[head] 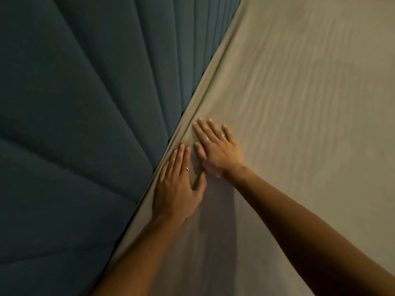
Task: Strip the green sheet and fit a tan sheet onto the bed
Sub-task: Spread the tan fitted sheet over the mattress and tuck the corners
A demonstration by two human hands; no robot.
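**Along the headboard edge, both hands lie flat on the tan sheet**

Across the right and lower part of the view, the tan sheet covers the bed, spread wide with soft ripples running over it and a band of tighter folds where it meets the padded headboard. That headboard, dark teal with stitched channels, fills the left side, and the sheet's edge runs along its base on a diagonal.

Both bare forearms reach in from the bottom. Beside the headboard, the left hand rests palm down on the sheet, fingers straight and close together, thumb spread out to the right, holding nothing. Just beyond it, the right hand also lies flat with fingers spread, pressing the cloth and gripping nothing. Small rings show on fingers of both hands.
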